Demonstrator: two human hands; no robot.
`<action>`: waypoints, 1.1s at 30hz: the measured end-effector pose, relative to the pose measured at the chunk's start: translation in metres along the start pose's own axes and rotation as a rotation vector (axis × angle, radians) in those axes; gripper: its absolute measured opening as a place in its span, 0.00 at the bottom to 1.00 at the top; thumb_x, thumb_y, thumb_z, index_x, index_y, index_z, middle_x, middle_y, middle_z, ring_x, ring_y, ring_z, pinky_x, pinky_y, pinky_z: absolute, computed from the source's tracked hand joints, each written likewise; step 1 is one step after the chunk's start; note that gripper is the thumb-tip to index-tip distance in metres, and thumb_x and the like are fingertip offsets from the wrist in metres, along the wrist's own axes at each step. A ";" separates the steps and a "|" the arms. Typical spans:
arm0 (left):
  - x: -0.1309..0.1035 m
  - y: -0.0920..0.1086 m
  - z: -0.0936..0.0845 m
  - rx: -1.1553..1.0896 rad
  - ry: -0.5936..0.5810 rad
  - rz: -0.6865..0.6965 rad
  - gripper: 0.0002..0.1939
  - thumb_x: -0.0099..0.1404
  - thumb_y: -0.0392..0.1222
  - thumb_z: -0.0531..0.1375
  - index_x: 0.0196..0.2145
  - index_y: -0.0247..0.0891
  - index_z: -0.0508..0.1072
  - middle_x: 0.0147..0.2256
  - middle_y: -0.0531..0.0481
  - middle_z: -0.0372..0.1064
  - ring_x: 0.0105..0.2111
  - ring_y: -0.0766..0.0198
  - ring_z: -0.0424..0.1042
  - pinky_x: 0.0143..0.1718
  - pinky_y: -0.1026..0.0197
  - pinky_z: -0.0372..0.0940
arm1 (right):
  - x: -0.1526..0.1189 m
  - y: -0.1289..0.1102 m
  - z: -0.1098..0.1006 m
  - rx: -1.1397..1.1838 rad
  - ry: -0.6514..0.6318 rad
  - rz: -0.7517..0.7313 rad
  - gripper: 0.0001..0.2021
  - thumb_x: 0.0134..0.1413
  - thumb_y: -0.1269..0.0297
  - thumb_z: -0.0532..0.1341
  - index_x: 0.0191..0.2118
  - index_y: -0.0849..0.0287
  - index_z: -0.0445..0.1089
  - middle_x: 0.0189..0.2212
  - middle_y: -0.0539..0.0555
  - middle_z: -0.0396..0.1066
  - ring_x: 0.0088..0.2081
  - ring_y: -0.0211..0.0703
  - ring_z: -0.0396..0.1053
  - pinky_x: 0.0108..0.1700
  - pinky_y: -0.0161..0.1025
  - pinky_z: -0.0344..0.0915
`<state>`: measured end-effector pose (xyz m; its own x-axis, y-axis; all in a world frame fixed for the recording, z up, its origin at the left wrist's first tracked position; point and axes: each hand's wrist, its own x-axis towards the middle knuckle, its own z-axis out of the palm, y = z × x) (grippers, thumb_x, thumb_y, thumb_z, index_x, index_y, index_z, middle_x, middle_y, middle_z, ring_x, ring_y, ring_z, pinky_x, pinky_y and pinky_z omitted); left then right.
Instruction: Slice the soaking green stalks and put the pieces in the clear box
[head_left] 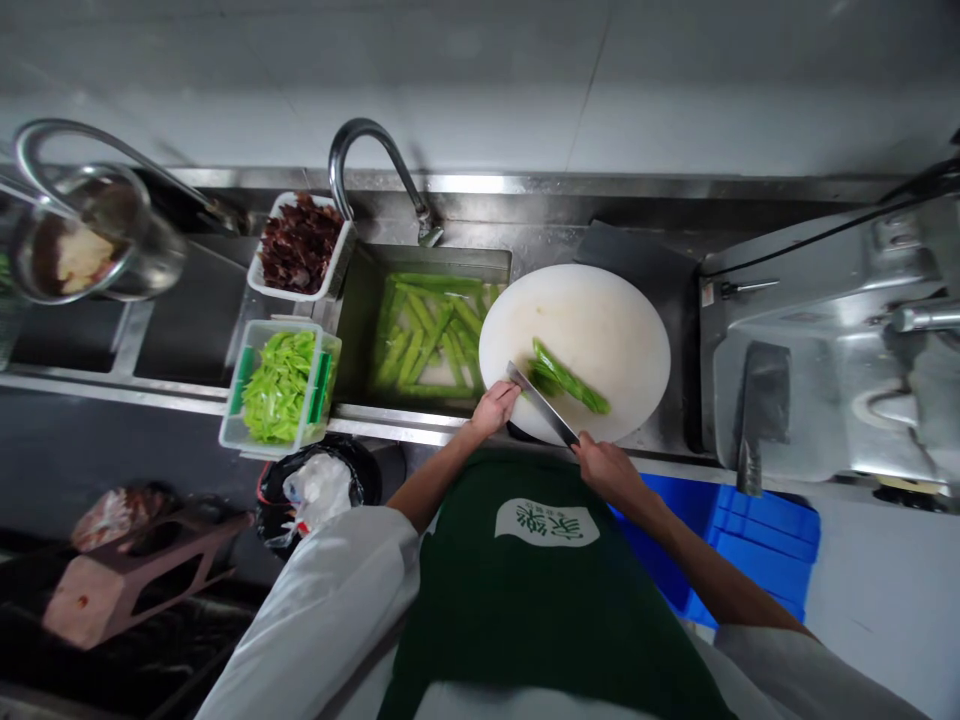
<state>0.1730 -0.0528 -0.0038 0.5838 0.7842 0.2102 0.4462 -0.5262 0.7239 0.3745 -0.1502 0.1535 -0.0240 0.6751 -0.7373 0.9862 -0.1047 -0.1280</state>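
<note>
My right hand (pixel 606 470) grips a knife (pixel 544 405) by its handle. The blade slants up and left over the front of a round white cutting board (pixel 622 330). My left hand (pixel 498 406) is at the board's left front edge, by the blade's tip, with its fingers drawn together. What they hold, if anything, is too small to make out. Just behind the blade, long green vegetable pieces (pixel 574 382) lie in a small heap on the board. Left of the board, several peeled green stalks (pixel 431 335) lie in a water-filled sink (pixel 360 300).
A clear tub of sliced green vegetable (pixel 277 390) and a white basket of dark wood ear fungus (pixel 304 240) stand left of the sink. A faucet (pixel 382 140) arches behind. A cleaver (pixel 761 400) rests at right. Below are a black bin (pixel 360 470) and blue crate (pixel 772 540).
</note>
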 end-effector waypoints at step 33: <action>0.079 -0.006 -0.098 -0.669 0.004 -0.541 0.10 0.53 0.38 0.69 0.31 0.29 0.77 0.25 0.50 0.72 0.22 0.71 0.67 0.27 0.67 0.62 | 0.000 0.032 0.032 0.099 -0.017 0.015 0.15 0.68 0.60 0.43 0.39 0.57 0.64 0.32 0.56 0.76 0.37 0.44 0.75 0.35 0.35 0.60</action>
<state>0.1496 0.0448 0.0728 0.4031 0.8733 -0.2737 0.1682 0.2233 0.9601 0.4010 -0.1769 0.1284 -0.0130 0.6605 -0.7507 0.9656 -0.1866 -0.1809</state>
